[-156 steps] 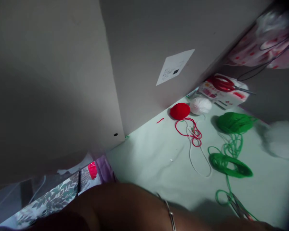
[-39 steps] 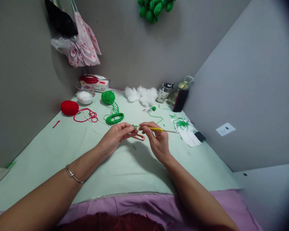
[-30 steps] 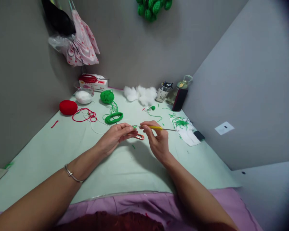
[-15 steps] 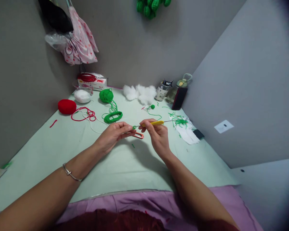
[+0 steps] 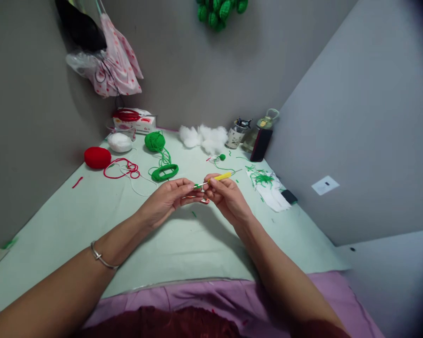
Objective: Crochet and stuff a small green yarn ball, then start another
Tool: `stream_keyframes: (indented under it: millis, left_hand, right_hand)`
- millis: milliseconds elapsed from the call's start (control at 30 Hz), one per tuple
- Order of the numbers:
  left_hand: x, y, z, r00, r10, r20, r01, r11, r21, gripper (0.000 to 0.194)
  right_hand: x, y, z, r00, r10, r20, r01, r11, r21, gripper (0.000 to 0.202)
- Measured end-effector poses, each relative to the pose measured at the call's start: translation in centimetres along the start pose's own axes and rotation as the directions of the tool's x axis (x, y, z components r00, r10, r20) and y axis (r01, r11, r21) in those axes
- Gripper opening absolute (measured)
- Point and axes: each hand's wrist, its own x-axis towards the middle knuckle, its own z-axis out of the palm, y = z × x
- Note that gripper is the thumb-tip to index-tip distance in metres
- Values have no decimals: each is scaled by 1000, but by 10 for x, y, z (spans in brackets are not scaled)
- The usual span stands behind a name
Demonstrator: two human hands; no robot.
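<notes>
On the left of your desk (image 5: 183, 253), a red yarn ball (image 5: 97, 157) sits near a white yarn ball (image 5: 120, 142), with loose red yarn trailing beside them. Next comes a green yarn ball (image 5: 154, 141), its strands running forward to a green yarn ring (image 5: 156, 175). Your left hand (image 5: 172, 196) is raised over the middle of the desk, its fingers pinching a small green yarn piece (image 5: 198, 187) between your two hands. A red-edged object (image 5: 205, 202) peeks out just below — mostly hidden by your fingers. Your right hand (image 5: 229, 197) has its fingers closed around a yellow-handled hook (image 5: 221, 177); the metal tip reaches the green piece — whether it passes through a loop is too small to tell. Farther right, a dark phone (image 5: 261, 145) stands near a bottle (image 5: 265, 123), and green yarn scraps (image 5: 262, 179) lie on white paper (image 5: 275, 199).
</notes>
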Motion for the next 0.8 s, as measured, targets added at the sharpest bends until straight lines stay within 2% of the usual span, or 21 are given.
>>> stream_keyframes:
  millis: [233,367,500,633,700,767,800]
  left_hand:
    - [-13,6,18,1000,24,-17,-23,998,51,21]
    - [-27,8,26,997,26,-68,-20,996,90,24]
    - [-43,9,35,983,80,-167,-84,996,-20,32]
    - [-49,13,54,988,80,-133,-104,978,-181,35]
    - [-46,18,64,985,79,-155,-116,961,-253,38]
    - [-40,22,70,967,170,-189,-213,947,-239,49]
    - [-37,23,71,947,251,-199,-287,942,-177,56]
  right_hand:
    - [-20,-5,10,988,-156,-7,155,983,-95,29]
    - [-36,-9,14,978,-203,-56,200,979,-48,25]
    - [-49,-8,15,966,-228,-120,229,973,-6,22]
    - [-62,-3,19,963,-211,-171,222,974,53,21]
    - [-68,0,23,960,-223,-168,238,968,77,18]
    - [-75,1,28,962,-230,-145,247,963,108,15]
    - [-78,1,30,964,-229,-134,246,961,128,15]
